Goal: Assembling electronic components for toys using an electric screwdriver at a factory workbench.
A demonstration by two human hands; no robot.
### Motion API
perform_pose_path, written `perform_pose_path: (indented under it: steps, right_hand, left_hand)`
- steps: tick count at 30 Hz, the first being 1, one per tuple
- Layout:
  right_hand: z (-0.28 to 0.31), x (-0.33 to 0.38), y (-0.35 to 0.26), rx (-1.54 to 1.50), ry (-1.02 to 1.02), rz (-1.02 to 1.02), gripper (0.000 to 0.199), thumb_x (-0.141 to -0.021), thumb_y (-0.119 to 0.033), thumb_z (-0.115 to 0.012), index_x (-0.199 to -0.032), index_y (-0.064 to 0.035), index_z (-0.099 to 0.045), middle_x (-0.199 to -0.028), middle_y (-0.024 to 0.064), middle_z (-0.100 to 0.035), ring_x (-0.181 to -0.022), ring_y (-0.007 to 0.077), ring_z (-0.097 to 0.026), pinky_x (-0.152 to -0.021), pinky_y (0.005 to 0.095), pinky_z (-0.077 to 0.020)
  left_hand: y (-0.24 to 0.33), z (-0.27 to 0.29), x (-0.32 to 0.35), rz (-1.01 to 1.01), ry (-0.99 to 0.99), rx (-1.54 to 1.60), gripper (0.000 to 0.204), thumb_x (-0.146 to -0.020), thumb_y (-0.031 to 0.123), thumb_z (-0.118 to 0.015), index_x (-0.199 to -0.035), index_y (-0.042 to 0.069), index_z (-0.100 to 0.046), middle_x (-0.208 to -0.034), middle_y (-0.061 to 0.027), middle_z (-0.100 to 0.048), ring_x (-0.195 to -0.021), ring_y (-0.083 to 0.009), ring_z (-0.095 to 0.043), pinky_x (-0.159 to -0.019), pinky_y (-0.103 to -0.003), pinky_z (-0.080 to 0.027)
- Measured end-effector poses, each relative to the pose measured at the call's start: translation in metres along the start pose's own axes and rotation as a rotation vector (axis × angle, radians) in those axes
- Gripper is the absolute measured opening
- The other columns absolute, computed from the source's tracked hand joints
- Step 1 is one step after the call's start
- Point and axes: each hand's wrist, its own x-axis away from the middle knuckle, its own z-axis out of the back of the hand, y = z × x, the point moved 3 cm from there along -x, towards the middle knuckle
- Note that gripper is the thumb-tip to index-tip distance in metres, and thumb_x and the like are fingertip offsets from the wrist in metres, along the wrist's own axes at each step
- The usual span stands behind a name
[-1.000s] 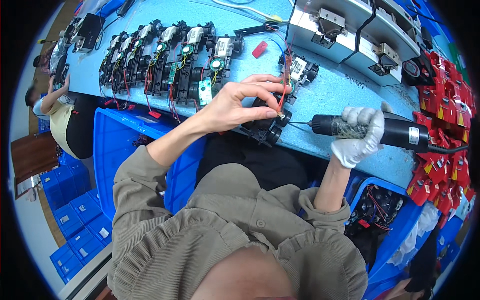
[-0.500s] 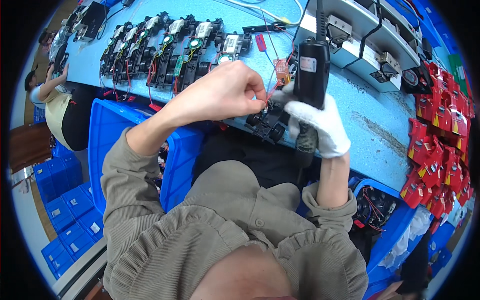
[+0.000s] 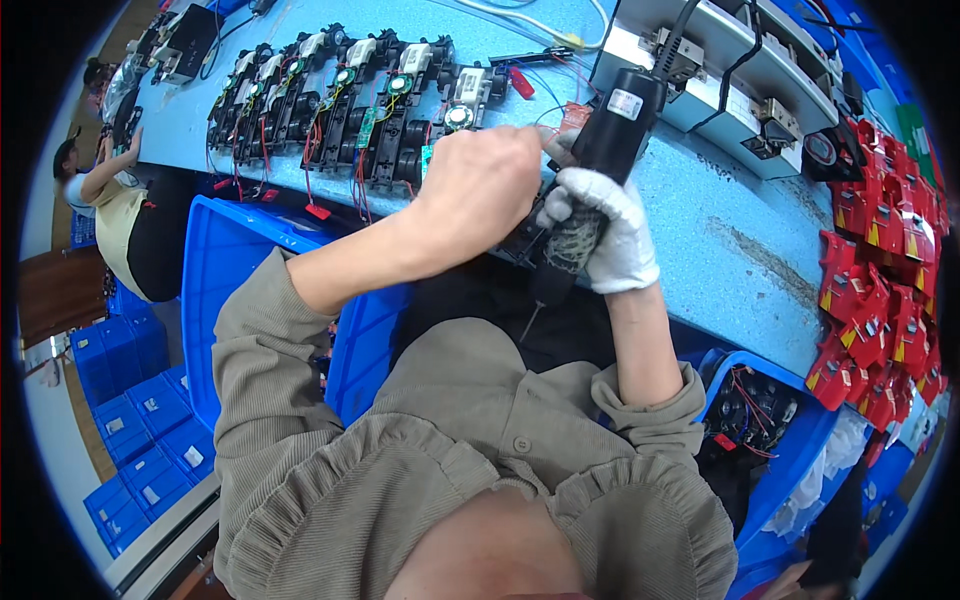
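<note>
My right hand [image 3: 612, 225], in a white glove, is wrapped round a corded black electric screwdriver [image 3: 617, 125]. The tool leans, its thin bit [image 3: 531, 320] pointing down past the table's front edge over my lap. Bare and with curled fingers, my left hand [image 3: 478, 188] is close beside it; its fingertips are turned away, so what they grip is hidden. Between and behind the two hands, part of a dark toy-car chassis [image 3: 522, 243] shows at the table edge, mostly covered. Just beyond the hands lies a small orange circuit board [image 3: 575, 117] with wires.
Several black chassis with wires and boards [image 3: 375, 110] stand in a row on the blue table [image 3: 720, 220]. At the right are a grey metal fixture [image 3: 725, 95] and piled red shells [image 3: 880, 270]. Blue bins [image 3: 255, 225] flank me. Another person [image 3: 125, 225] sits far left.
The screwdriver has tilted, its lower end swinging left and its bit coming into sight. My left hand has moved down and left, and its earlier pinch on thin wires is hidden from view.
</note>
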Motion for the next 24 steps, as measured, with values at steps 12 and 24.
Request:
perform_pose_path:
  steps: [12,24]
  right_hand:
    - [0.017,0.061,-0.033,0.305,0.138,0.309,0.039,-0.075,-0.009,-0.057,-0.111,0.0024,-0.045,-0.107,0.0300,-0.054,-0.049,0.0140,-0.051,-0.050,0.0301,-0.0478]
    - [0.004,0.005,-0.055,0.396,-0.021,0.097,0.033,-0.077,-0.013,-0.056,-0.107,0.0003,-0.048,-0.097,0.0206,-0.060,-0.051,0.0128,-0.052,-0.049,0.0281,-0.0468]
  left_hand:
    - [-0.039,-0.006,0.003,0.077,0.327,0.210,0.015,-0.079,0.010,-0.056,-0.080,-0.005,-0.056,-0.070,-0.0143,-0.062,-0.064,-0.0223,-0.062,-0.059,-0.033,-0.048]
    - [-0.036,0.031,-0.044,0.124,-0.086,0.689,0.016,-0.076,0.011,-0.057,-0.082,-0.003,-0.060,-0.071,-0.0141,-0.062,-0.068,-0.0238,-0.063,-0.063,-0.033,-0.049]
